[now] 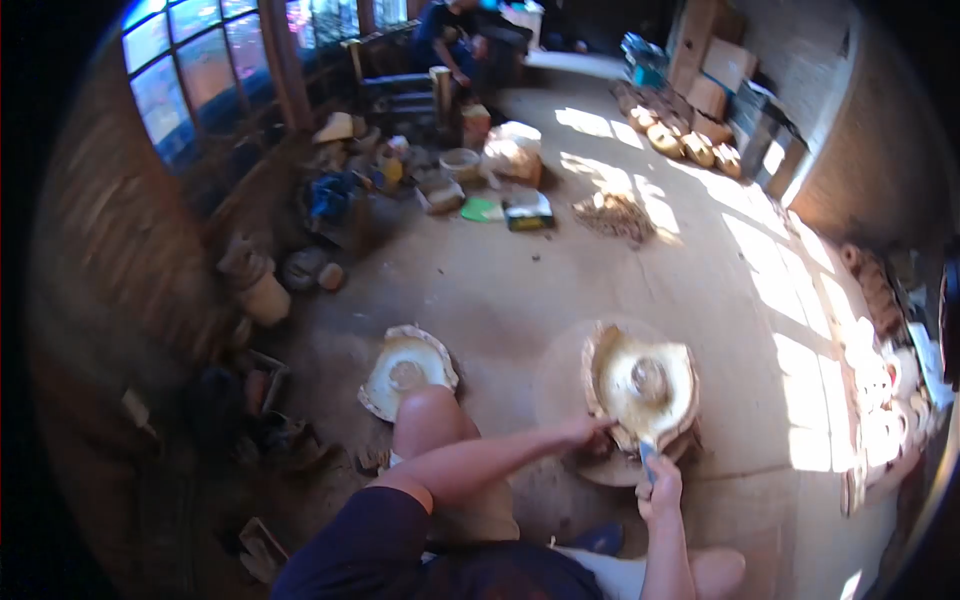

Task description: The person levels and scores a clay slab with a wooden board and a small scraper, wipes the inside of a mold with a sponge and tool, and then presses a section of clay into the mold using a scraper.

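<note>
In front of me a round, shallow cream mould (676,385) has a raised knob (649,377) in its middle and a rough, uneven brown rim. It sits on a round disc (570,365). My left hand (588,432) reaches across to the mould's lower left rim, its fingers curled at the edge and partly in shadow. A flat blue-grey blade, perhaps a knife or scraper (648,451), is gripped in my right hand (660,488); its tip meets the near rim. A second, similar mould (432,358) lies on the floor beyond my left knee.
Round clay pieces (698,150) line the far right wall, and more shapes (880,375) stand at right. A heap of scraps (615,217) lies on the floor. Tubs and bags (512,152) crowd the left back, where another person (447,40) sits.
</note>
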Available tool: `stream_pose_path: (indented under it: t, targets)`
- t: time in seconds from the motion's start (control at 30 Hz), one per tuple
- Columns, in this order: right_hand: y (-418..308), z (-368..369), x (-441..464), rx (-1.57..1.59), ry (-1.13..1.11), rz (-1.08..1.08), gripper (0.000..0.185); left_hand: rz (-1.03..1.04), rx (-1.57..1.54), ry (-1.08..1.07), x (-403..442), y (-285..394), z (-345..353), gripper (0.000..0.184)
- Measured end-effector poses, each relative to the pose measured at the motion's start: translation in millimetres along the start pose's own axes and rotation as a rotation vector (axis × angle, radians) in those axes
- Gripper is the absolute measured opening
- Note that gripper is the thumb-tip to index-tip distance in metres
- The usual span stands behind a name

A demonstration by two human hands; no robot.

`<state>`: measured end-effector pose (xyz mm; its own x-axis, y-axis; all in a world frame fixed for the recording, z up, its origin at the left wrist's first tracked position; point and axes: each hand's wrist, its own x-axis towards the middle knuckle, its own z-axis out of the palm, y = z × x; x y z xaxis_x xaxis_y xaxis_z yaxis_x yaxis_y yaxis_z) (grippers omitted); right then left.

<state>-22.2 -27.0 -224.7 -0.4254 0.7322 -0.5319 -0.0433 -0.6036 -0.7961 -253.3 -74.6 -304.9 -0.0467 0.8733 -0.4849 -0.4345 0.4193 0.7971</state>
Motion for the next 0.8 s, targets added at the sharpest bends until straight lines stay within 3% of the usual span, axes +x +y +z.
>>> stream_pose_path:
  t: [0.07, 0.13, 0.17, 0.2, 0.27, 0.37, 0.47, 0.6, 0.7, 0.8]
  targets:
    - [-9, 2, -2, -0.043, 0.033, -0.183, 0.016, -0.014, 0.307, 0.117, 8, 5, -16, 0.055]
    - [-20, -5, 3, -0.413, 0.053, -0.346, 0.013, 0.045, 0.573, 0.297, -2, 25, -26, 0.063]
    - [-28, 1, 1, -0.535, 0.049, -0.375, 0.013, -0.014, 0.216, 0.302, -16, 37, -27, 0.058]
    - [-33, 3, 2, -0.636, 0.054, -0.326, 0.011, 0.127, 0.17, 0.408, -18, 42, -27, 0.051]
    - [-34, 19, 7, -0.752, 0.091, -0.348, 0.019, 0.17, 0.04, 0.309, -5, 37, -45, 0.047]
    - [-42, 31, 21, -1.145, 0.047, -0.331, 0.027, 0.149, 0.089, 0.294, -7, 45, -41, 0.045]
    - [-45, 48, 29, -1.212, -0.114, -0.307, 0.035, 0.129, 0.082, 0.264, -9, 48, -44, 0.041]
    - [-45, 65, 36, -1.238, -0.173, -0.088, 0.036, 0.133, 0.115, 0.228, -12, 51, -47, 0.04]
    - [-65, 50, 43, -0.671, -0.16, -0.06, 0.034, 0.163, 0.097, 0.223, -10, 48, -46, 0.039]
    - [-72, 46, 46, -0.627, 0.009, -0.228, 0.029, 0.198, 0.059, 0.21, -5, 41, -48, 0.037]
